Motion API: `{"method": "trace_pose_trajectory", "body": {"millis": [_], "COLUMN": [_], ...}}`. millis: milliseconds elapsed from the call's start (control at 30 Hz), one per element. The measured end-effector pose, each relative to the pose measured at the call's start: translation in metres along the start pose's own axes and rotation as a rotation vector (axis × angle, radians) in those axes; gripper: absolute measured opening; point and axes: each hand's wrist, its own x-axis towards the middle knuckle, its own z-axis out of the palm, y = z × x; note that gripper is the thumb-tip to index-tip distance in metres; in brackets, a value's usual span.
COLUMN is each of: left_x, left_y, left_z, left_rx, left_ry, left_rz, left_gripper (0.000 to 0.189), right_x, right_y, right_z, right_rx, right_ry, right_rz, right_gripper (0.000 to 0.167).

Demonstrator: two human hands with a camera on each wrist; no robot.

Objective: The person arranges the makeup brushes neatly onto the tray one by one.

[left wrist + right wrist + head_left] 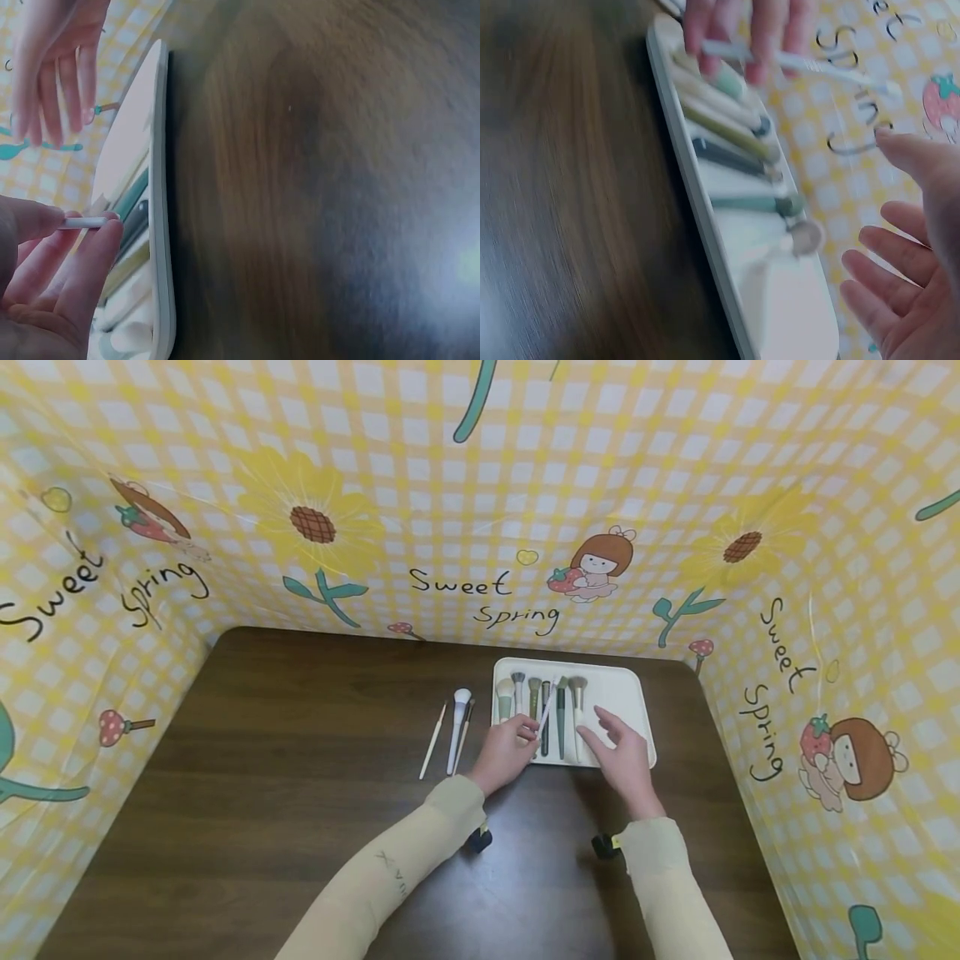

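Observation:
My left hand [507, 750] pinches a thin white makeup brush [817, 66] between thumb and fingers, its small pale tip pointing away. The brush is raised above a white tray [639, 702] on which several makeup brushes lie side by side. Among these are a dark green-handled brush [562, 727], an olive brush [727, 131] and a cream-handled brush [578, 702] with a fluffy head. Over the tray's right part hovers my right hand [624, 760], fingers spread and holding nothing. In the left wrist view, the pinched brush's handle end [84, 223] shows between the fingertips.
Left of the tray, three brushes lie on the dark wooden table [300, 793]: a slim pale one [432, 743], a white one with a full head [457, 731] and a thin dark-tipped one [464, 735]. Yellow checked cloth [450, 527] walls the table's back and sides.

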Motion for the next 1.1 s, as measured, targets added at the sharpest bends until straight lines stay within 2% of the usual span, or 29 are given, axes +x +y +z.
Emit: {"method": "trace_pose_trajectory", "body": {"millis": [167,300,600,933,1100], "left_x": [0.0,-0.001,-0.003,-0.003,-0.005], "left_y": [0.006,0.011,0.011,0.013,0.011], "left_z": [0.005,0.008,0.014,0.014,0.012], "left_rx": [-0.018,-0.038,-0.031,-0.016,-0.027], "left_ry": [-0.028,-0.035,0.02,0.032,-0.004], "left_rz": [-0.024,-0.033,0.009,0.004,0.009], "left_gripper": [0.021,0.022,0.013,0.012,0.025], "right_x": [0.0,0.001,-0.001,-0.001,-0.002], "right_y": [-0.014,-0.021,-0.028,-0.03,-0.029], "right_z": [0.018,0.027,0.042,0.048,0.043], "right_rx": [0.109,0.15,0.206,0.177,0.167], "right_ry": [0.012,0.048,0.074,0.14,0.191], "right_rz": [-0.023,-0.041,0.02,0.023,0.048], "right_gripper": [0.047,0.037,0.029,0.027,0.026]}}
